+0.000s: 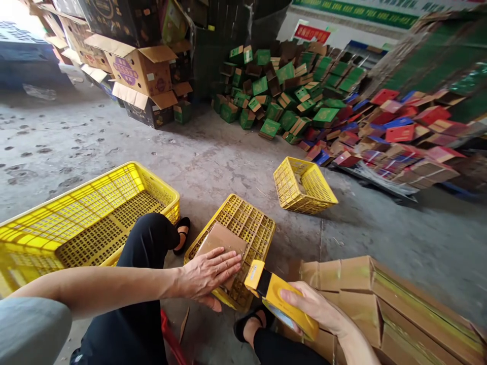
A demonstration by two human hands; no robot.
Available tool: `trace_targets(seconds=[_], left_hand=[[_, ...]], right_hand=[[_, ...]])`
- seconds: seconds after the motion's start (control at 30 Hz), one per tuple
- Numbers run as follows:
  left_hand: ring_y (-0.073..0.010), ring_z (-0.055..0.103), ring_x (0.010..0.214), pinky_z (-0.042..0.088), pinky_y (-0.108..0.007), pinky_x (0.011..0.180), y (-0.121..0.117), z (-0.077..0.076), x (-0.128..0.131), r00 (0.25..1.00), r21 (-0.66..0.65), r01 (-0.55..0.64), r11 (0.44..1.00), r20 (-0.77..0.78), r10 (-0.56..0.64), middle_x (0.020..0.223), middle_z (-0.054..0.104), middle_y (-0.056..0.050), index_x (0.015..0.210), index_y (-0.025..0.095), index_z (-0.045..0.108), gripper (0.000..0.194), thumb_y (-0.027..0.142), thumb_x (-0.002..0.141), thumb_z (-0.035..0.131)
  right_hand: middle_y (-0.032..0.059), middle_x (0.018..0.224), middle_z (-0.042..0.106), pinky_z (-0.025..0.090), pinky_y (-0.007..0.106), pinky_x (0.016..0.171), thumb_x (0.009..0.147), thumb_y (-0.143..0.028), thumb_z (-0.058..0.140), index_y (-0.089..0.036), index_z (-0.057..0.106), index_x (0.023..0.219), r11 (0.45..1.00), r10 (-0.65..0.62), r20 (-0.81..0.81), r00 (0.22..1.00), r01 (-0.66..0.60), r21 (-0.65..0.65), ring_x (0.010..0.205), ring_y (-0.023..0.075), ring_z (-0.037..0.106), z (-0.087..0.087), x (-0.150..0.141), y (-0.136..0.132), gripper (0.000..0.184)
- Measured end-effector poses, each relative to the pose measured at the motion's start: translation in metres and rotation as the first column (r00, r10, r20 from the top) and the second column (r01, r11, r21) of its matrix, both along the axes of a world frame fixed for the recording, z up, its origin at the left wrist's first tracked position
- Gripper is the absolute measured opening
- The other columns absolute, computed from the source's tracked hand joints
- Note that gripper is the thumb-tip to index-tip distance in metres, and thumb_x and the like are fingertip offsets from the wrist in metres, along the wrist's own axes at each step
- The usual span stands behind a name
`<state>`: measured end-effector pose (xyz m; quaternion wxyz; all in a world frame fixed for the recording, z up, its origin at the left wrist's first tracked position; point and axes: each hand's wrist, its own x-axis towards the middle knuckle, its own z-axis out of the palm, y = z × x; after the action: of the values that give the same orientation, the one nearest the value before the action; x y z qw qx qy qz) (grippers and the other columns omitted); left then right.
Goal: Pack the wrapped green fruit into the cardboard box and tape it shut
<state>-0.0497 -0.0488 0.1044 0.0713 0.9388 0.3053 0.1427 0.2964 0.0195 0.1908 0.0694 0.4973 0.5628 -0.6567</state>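
My left hand [213,274] lies flat, fingers stretched out, on a small brown cardboard box [222,238]. The box rests on an upturned yellow plastic crate [262,223] between my feet. My right hand [312,301] is wrapped round a yellow tape dispenser [283,299], held just right of the box and apart from it. The dispenser has a black band near its front end, which points toward the box. My palm hides part of the box's near side.
A large yellow crate [160,190] stands at my left, and a smaller yellow basket [308,185] farther ahead. Flat brown cartons [342,276] are stacked at my right. Beyond lie heaps of green boxes [270,126] and red boxes [399,133]. Open cartons [140,71] rise at the back left.
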Motion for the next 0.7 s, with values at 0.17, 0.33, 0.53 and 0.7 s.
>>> trace_targets(seconds=[0.17, 0.33, 0.53, 0.7], left_hand=[[-0.0351, 0.016, 0.163, 0.016, -0.050, 0.133, -0.001, 0.002, -0.003, 1.000, -0.024, 0.010, 1.000, 0.001, -0.010, 0.174, 0.017, -0.022, 0.170, 0.005, 0.014, 0.107, 0.078, 0.099, 0.047], [-0.0376, 0.026, 0.161, 0.024, -0.053, 0.131, -0.004, 0.002, 0.004, 0.999, -0.007, -0.030, 1.000, 0.033, 0.030, 0.172, 0.027, -0.021, 0.169, 0.012, 0.024, 0.101, 0.077, 0.097, 0.053], [-0.0347, 0.028, 0.160, 0.021, -0.054, 0.132, -0.002, 0.002, 0.003, 1.000, 0.012, -0.023, 1.000, 0.009, 0.023, 0.172, 0.028, -0.018, 0.171, 0.015, 0.017, 0.101, 0.079, 0.099, 0.047], [-0.0370, 0.027, 0.160, 0.021, -0.054, 0.131, -0.003, 0.003, 0.000, 0.998, 0.021, -0.045, 0.999, -0.039, 0.046, 0.173, 0.026, -0.019, 0.172, 0.014, 0.013, 0.108, 0.083, 0.096, 0.045]], right_hand=[[0.0019, 0.067, 0.068, 0.048, 0.022, 0.047, 0.079, -0.081, 0.070, -0.015, 0.068, 0.093, 0.999, -0.038, -0.029, 0.999, 0.039, 0.035, 0.050, 0.0131, 0.060, -0.003, 0.003, -0.006, 0.068], [0.0012, 0.063, 0.068, 0.045, 0.022, 0.044, 0.079, -0.082, 0.069, -0.016, 0.069, 0.092, 0.993, -0.069, -0.056, 0.996, 0.074, 0.086, 0.047, 0.0135, 0.059, -0.006, -0.003, -0.014, 0.068], [0.0011, 0.063, 0.069, 0.048, 0.023, 0.045, 0.076, -0.083, 0.071, -0.016, 0.067, 0.096, 0.996, -0.081, -0.081, 0.993, 0.083, 0.029, 0.048, 0.0150, 0.063, -0.021, 0.001, -0.014, 0.070], [0.0016, 0.067, 0.072, 0.051, 0.023, 0.047, 0.078, -0.080, 0.073, -0.016, 0.067, 0.102, 0.997, -0.070, -0.084, 0.994, 0.073, 0.039, 0.051, 0.0168, 0.067, -0.027, 0.010, -0.010, 0.068]])
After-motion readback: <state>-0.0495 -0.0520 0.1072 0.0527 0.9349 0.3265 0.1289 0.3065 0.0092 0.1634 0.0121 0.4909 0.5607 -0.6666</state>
